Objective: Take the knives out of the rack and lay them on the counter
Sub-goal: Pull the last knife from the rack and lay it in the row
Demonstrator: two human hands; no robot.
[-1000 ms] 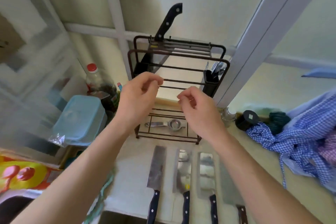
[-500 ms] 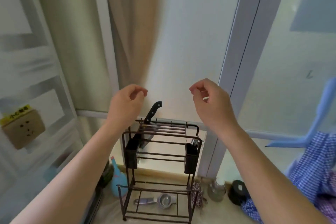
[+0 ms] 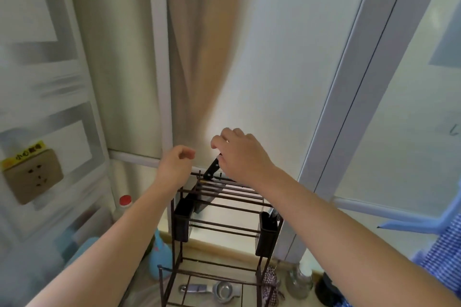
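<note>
A dark wire rack (image 3: 224, 198) stands on the counter against the window, with a black cup (image 3: 182, 223) on its left side and another black cup (image 3: 268, 238) on its right. One black-handled knife (image 3: 211, 172) stands in the rack's back slot, handle up and leaning right. My right hand (image 3: 239, 157) sits over the top of that handle, thumb and fingers closed on its end. My left hand (image 3: 174, 166) hovers just left of the handle, loosely curled and holding nothing. The knife's blade is mostly hidden behind the rack's bars.
A metal strainer (image 3: 214, 289) lies on the rack's bottom shelf. A red-capped bottle (image 3: 124, 203) and a blue bottle (image 3: 159, 257) stand to the left, with a wall socket (image 3: 32, 174) beyond. To the right stand a glass jar (image 3: 299, 281) and blue checked cloth (image 3: 444, 257).
The view dropped slightly after tilting up from the counter. My right hand came down from above the rack onto the knife handle. My left hand moved closer to it.
</note>
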